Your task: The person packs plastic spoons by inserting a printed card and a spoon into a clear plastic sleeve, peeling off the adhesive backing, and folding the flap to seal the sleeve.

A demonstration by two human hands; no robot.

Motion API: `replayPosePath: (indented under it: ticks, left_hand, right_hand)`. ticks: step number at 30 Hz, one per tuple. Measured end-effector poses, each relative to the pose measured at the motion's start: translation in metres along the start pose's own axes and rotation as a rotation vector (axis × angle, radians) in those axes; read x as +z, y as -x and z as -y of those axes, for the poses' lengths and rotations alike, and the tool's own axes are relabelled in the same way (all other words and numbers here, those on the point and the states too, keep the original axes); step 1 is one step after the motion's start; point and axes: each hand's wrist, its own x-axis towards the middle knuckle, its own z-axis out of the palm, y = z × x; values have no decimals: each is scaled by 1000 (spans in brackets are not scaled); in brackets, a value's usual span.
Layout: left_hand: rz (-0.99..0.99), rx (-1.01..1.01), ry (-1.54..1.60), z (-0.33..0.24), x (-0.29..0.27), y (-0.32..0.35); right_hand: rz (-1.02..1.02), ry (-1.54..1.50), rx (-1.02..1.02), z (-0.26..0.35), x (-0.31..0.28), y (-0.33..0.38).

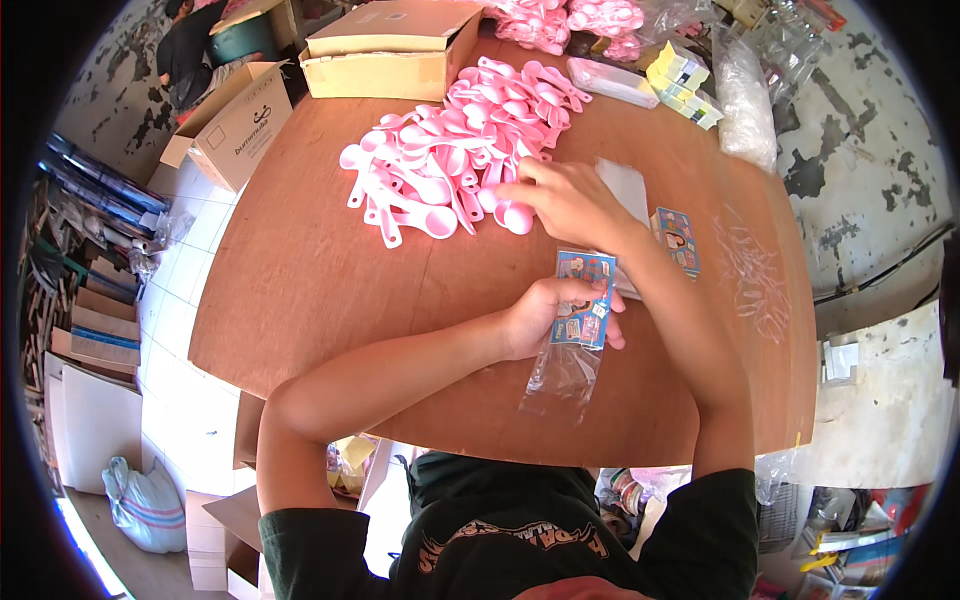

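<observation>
My left hand (pixel 545 318) is closed on a clear plastic bag (pixel 560 380) with a blue printed card (pixel 582 330) at its top; the bag's lower part hangs loose above the table. Across it reaches my right arm, and my right hand (pixel 572 203) is at the near right edge of a heap of pink plastic scoops (pixel 440 150). Its fingers are bent and pinch at a pink scoop (pixel 514 217); the hand partly hides the grip. Just right of my hands lie a stack of clear bags (pixel 625 185) and a pile of blue printed cards (pixel 677 240).
A cardboard box (pixel 390 50) stands at the table's back, with bagged pink scoops (pixel 605 15) beside it. Yellow cartons (pixel 685 85) and a roll of clear plastic (pixel 745 100) line the far right. Thin clear strips (pixel 755 280) lie rightward. Another person (pixel 185 55) sits far left.
</observation>
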Motion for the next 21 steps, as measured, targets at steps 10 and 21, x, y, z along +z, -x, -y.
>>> replayPosePath:
  ticks: [10,21]
  left_hand:
    - [-6,27,4,0,-2,-3]
    - [-189,228,210,-26,-6,1]
  right_hand:
    - [11,145,-108,-25,0,10]
    - [-481,-980,847,36,-60,108]
